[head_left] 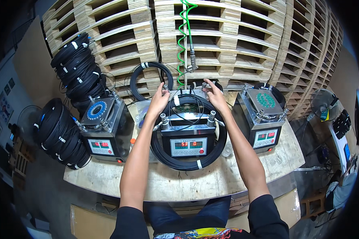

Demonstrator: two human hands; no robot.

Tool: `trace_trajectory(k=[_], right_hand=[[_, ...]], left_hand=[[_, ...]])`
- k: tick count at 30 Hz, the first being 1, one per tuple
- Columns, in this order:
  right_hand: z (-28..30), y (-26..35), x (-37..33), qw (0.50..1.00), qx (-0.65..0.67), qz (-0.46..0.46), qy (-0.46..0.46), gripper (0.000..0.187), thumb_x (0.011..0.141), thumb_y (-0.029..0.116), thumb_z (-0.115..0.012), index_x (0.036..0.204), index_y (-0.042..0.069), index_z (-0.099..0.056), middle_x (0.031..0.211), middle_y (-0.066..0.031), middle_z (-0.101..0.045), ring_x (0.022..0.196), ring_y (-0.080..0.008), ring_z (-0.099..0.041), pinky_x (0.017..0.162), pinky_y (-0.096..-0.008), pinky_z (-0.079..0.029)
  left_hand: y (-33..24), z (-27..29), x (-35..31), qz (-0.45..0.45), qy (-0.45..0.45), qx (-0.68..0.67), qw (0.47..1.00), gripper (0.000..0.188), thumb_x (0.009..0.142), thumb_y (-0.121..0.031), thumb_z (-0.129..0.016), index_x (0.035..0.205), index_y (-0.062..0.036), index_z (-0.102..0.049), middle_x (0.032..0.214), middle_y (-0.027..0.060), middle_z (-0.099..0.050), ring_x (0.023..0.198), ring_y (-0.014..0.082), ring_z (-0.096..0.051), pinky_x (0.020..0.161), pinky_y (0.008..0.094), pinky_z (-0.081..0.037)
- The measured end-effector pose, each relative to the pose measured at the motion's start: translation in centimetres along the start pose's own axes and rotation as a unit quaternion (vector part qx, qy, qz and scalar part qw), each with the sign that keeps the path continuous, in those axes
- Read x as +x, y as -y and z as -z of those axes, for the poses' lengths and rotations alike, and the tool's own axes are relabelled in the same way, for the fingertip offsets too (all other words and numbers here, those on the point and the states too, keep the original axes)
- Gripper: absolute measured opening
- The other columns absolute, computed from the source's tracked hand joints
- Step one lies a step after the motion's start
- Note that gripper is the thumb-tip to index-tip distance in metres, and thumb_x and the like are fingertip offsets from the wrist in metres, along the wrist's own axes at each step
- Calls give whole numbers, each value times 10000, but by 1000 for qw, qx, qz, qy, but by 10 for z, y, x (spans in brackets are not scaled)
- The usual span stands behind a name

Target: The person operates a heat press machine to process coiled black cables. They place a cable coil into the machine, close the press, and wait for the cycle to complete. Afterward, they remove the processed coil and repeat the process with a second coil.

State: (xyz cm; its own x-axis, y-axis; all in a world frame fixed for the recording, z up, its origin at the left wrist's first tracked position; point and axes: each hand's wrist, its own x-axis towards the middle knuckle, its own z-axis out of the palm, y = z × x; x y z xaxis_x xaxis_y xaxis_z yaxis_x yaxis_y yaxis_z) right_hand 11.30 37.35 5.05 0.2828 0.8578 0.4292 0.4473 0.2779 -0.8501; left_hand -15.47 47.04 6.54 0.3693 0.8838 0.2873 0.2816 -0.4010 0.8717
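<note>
In the middle of the table stands a polishing-type machine with a digital display panel and metal corner posts. A large coil of black cable with white ties hangs around its front, thin strands crossing its top. My left hand pinches the metal knob at the far left corner. At the far right corner my right hand has its fingers around another metal knob. Two near knobs stand untouched. Green pieces show on the machine's top, partly hidden by cable.
Similar machines stand left and right on the wooden table. Stacked black cable coils rise at the left; another coil leans behind. A green spiral air hose hangs before wooden pallets. An orange-capped bottle stands near my left forearm.
</note>
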Motion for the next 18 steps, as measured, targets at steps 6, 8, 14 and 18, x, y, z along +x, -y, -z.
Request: trace_trajectory(k=[6,8,14,18], right_hand=[[0,3,-3,999,-15,-25,13,553,935,63,-511,1480,149,-471,1146,-171,-690,944,-221,-674,869,-333,-522],[0,1,-1,999,-25,-25,11,534,947,84,-522,1475,149,-476,1153,-172,-694,972,-234,-681,885,-341,-524],[-3,-8,2,1000,-22,3,1,513,967,19,-503,1469,122,-488,1089,-83,-674,725,-76,-508,656,-247,-455],[-3,-11,4,1000,-1,30,0,517,963,2,-511,1464,125,-490,1080,-76,-673,733,-75,-518,655,-242,-457]], left_hand=[[3,1,1,-11,-4,11,1000,688,934,-205,-560,1563,-40,-334,1204,124,-675,1008,184,-633,940,294,-470],[5,0,3,-17,-12,16,1000,675,939,-213,-561,1555,-38,-347,1214,131,-676,1016,190,-637,944,297,-470],[6,-1,3,-9,-19,22,1000,649,958,-248,-563,1542,-41,-372,1256,149,-669,1044,200,-639,949,304,-469],[4,1,2,-2,-11,19,1000,657,958,-248,-566,1551,-53,-360,1266,142,-667,1032,186,-641,944,301,-471]])
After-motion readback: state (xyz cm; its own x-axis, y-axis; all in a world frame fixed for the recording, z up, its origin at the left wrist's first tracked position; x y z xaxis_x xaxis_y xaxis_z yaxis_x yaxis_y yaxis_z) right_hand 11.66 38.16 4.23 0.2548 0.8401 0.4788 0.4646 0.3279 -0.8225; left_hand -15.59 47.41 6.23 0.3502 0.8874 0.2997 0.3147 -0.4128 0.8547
